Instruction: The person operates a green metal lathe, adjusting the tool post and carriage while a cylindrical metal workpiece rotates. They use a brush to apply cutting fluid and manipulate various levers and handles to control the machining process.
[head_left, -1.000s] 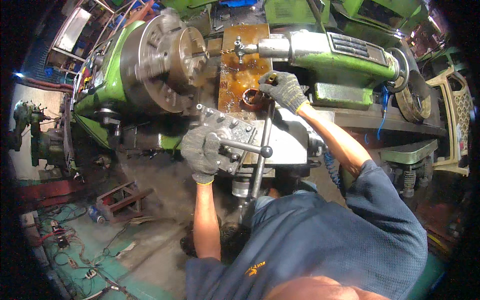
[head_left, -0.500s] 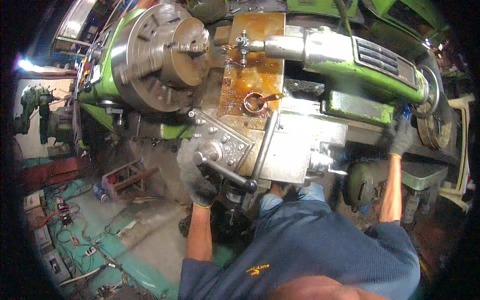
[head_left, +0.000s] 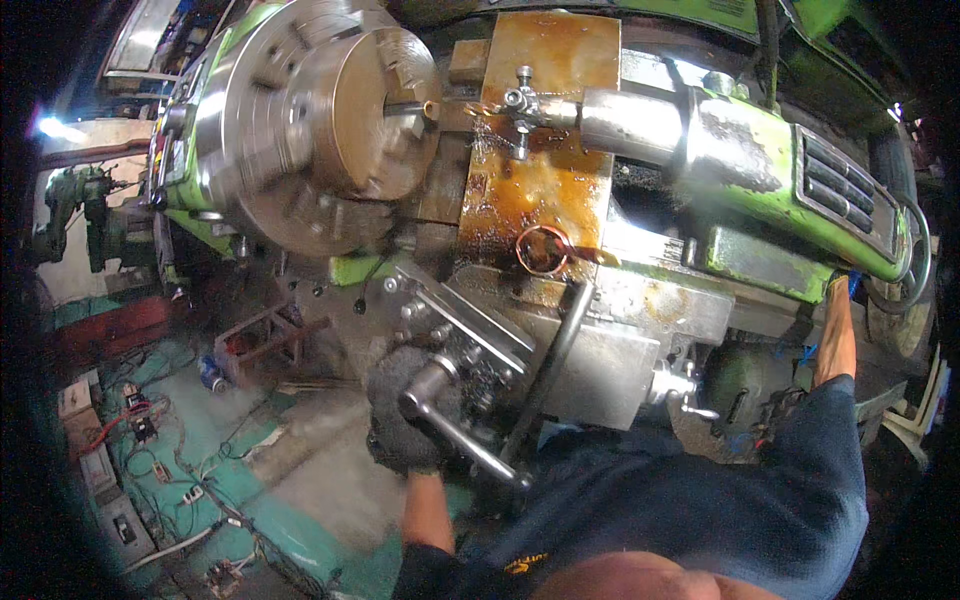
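Observation:
On the lathe, my left hand (head_left: pixel 405 412), in a dark grey glove, lies against the near left side of the tool post (head_left: pixel 465 325). The tool post's lever (head_left: pixel 465 440) passes in front of it, and its fingers are mostly hidden. My right forearm (head_left: pixel 837 340) reaches to the far end of the green tailstock (head_left: pixel 750 150), where the hand is hidden behind the casting, beside the handwheel (head_left: pixel 915 255). A drill chuck (head_left: pixel 522 105) on the tailstock quill faces a round metal workpiece (head_left: pixel 365 115) in the large lathe chuck (head_left: pixel 255 130), which looks streaked by motion.
A copper-coloured ring-shaped cup (head_left: pixel 543 250) with a stick across its rim stands on the oily brown plate (head_left: pixel 550 60). A crank handle (head_left: pixel 690 405) sticks out at the right of the carriage. Cables and switch boxes (head_left: pixel 125 525) lie on the floor at left.
My right hand has gone from view behind the tailstock end. My left hand stays at the tool post. The whole view has shifted, and the lathe parts appear larger and lower.

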